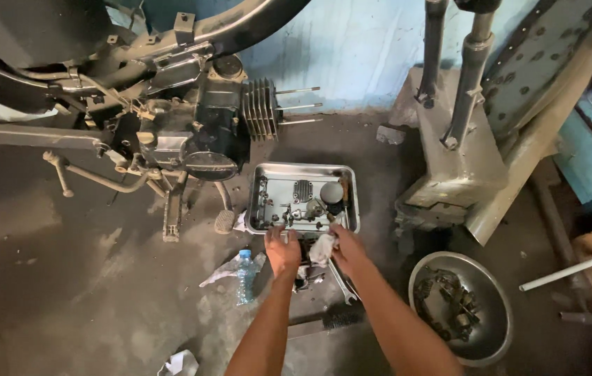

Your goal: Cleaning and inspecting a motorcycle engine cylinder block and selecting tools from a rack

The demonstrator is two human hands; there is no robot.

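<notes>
Head view: both arms reach down to a workshop floor beside a stripped motorcycle engine (pixel 198 132).
Left hand (pixel 283 252): curled over a dark metal engine part (pixel 308 275), apparently steadying it on the floor.
Right hand (pixel 347 251): closed on a white rag (pixel 322 248), pressed at the part as if wiping.
Steel tray (pixel 352 209): just beyond the hands, keeping small parts together.
Nearby: wrench (pixel 342 284), plastic bottle (pixel 245 275), round metal bowl (pixel 501 306) of parts.
</notes>
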